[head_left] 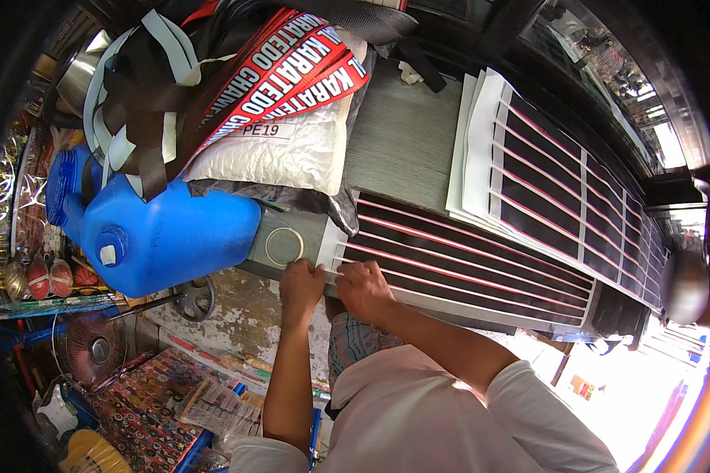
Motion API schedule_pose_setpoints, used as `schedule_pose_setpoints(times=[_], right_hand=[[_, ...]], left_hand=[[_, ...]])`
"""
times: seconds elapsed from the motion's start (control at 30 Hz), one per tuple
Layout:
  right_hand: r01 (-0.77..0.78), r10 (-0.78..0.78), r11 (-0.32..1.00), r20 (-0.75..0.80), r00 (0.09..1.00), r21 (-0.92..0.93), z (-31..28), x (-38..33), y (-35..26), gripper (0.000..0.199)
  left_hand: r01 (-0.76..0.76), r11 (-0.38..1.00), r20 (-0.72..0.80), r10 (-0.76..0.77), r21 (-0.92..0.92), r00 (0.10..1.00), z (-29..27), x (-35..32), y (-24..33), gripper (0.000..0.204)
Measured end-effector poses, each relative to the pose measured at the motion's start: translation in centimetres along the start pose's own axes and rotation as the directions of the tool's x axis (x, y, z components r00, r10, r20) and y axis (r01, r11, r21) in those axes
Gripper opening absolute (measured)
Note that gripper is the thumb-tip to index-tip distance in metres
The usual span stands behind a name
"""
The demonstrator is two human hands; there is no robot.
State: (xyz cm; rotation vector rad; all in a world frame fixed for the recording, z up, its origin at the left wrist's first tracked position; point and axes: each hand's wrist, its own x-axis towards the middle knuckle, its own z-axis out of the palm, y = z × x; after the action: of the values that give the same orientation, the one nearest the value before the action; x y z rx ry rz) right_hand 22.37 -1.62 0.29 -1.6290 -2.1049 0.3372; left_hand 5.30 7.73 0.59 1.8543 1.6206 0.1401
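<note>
A long black sheet [465,264] with white borders and pinkish-red stripes lies along the bench in front of me. At its near left corner my left hand [300,285] is closed, thumb and fingers pressed together beside the white margin. Close by, my right hand [364,290] is curled over the sheet's near edge, fingers bent in. Whatever is pinched between the fingers of either hand is too small or hidden to make out. Just beyond my left hand, a roll of tape [284,246] lies flat on the grey bench top [402,134].
A stack of similar striped sheets [560,185] rests at the right. Behind sit a white bag [280,154] under red-and-black fabric [280,75]. A blue jerrycan [173,232] lies at the left. Below it stand a fan [96,349] and a patterned display board [146,402].
</note>
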Motion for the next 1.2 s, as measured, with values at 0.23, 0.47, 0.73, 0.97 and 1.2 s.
schedule_pose_setpoints(times=[0.23, 0.47, 0.73, 0.97, 1.2], right_hand=[[-0.052, 0.046, 0.998, 0.126, 0.991, 0.039, -1.5, -2.9, 0.4, 0.044], [-0.048, 0.059, 0.998, 0.25, 0.966, -0.05, -0.1, -0.8, 0.3, 0.06], [-0.064, 0.116, 0.984, 0.329, 0.937, -0.165, 0.9, -0.7, -0.7, 0.066], [0.063, 0.107, 0.927, 0.423, 0.9, -0.369, 1.2, -0.3, 0.0, 0.072], [0.007, 0.223, 0.87, 0.405, 0.887, -0.493, 1.4, 3.2, 1.3, 0.073]], left_hand=[[-0.451, 0.888, -0.25, 0.458, 0.088, 0.853, 1.5, -3.9, -0.1, 0.021], [-0.417, 0.846, -0.227, 0.5, 0.332, 0.836, 4.9, -6.1, -1.2, 0.031], [-0.358, 0.885, -0.204, 0.425, 0.297, 0.882, 5.6, -6.7, -1.4, 0.04], [-0.358, 0.842, -0.132, 0.441, 0.404, 0.888, 5.5, -6.8, -1.2, 0.048], [-0.449, 0.78, 0.047, 0.479, 0.435, 0.877, 4.6, -6.1, -0.7, 0.052]])
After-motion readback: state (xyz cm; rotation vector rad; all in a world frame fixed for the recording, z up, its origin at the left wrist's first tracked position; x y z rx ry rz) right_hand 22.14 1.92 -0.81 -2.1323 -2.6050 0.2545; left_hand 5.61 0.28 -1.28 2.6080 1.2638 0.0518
